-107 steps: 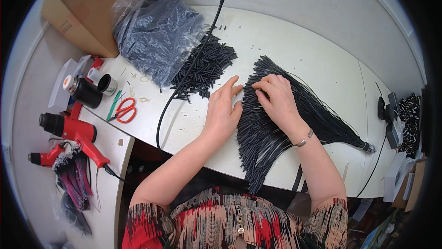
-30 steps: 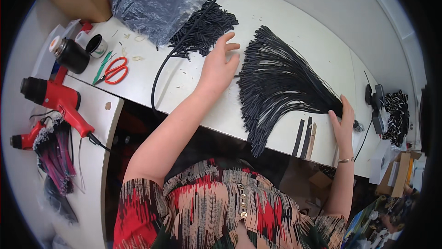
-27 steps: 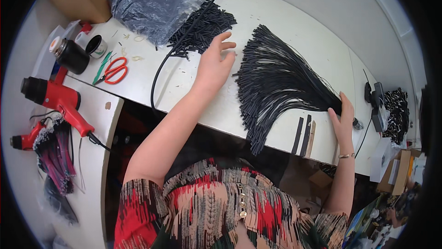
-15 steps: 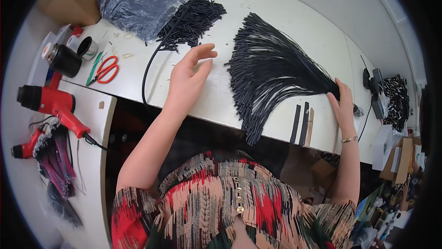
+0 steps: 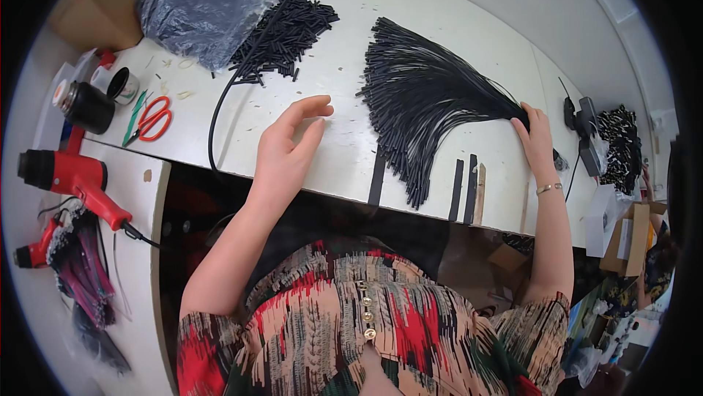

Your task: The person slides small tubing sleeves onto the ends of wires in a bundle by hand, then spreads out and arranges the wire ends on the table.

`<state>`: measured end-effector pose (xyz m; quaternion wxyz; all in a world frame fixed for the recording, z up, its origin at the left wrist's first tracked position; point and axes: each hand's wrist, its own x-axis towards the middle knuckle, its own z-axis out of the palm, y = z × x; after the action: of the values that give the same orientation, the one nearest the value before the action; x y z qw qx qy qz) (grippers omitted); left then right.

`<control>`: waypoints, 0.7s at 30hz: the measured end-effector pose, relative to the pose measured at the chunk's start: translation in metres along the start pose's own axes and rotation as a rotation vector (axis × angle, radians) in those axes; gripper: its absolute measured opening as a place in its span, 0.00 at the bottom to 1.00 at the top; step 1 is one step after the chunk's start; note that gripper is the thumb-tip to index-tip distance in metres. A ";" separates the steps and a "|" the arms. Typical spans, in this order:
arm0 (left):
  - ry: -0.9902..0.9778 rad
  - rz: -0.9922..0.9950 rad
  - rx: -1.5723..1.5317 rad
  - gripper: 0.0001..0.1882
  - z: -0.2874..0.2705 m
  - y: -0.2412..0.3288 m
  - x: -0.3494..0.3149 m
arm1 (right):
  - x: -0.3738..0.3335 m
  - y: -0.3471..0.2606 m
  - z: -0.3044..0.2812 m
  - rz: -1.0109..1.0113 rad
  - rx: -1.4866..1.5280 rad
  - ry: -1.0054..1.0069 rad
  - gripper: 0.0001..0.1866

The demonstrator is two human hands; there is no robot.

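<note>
A large bundle of thin black cables (image 5: pixel 447 96) lies fanned out on the white table, thicker tube-like ends spread toward the left. At its narrow gathered end on the right, my right hand (image 5: pixel 537 140) is closed round the cables, thumb on the near side. My left hand (image 5: pixel 289 136) hovers over the table left of the fan, holding nothing, its fingers bent a little and the thumb apart. Beyond it lies a heap of short black tube pieces (image 5: pixel 293 30), beside a crumpled translucent plastic bag (image 5: pixel 209 8).
Red-handled scissors (image 5: pixel 155 119), a dark bottle (image 5: pixel 88 107) and a red heat gun (image 5: pixel 73 176) are at the left. A black cord (image 5: pixel 220 107) crosses the table. Dark flat strips (image 5: pixel 456 189) lie by the front edge. Black-and-white bundled parts (image 5: pixel 619 147) sit far right.
The near side of the cable fan has shifted away from the table's front edge, uncovering a dark strip there. My left hand has come slightly nearer. My right hand keeps its hold.
</note>
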<state>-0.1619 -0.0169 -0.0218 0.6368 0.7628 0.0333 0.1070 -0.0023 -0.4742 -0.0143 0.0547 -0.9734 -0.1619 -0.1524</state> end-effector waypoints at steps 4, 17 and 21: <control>-0.030 -0.021 0.027 0.18 0.000 0.002 -0.002 | 0.006 0.005 0.004 -0.007 0.017 0.010 0.25; -0.146 0.474 0.460 0.34 0.033 0.017 -0.033 | -0.001 -0.034 -0.009 -0.136 0.043 0.195 0.22; -0.272 0.533 0.486 0.45 0.052 0.022 -0.040 | -0.011 -0.104 -0.031 -0.203 0.399 0.148 0.20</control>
<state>-0.1921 -0.0782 -0.0133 0.3859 0.8806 -0.2266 0.1557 -0.0555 -0.3846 0.0170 0.2419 -0.9083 -0.2813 -0.1929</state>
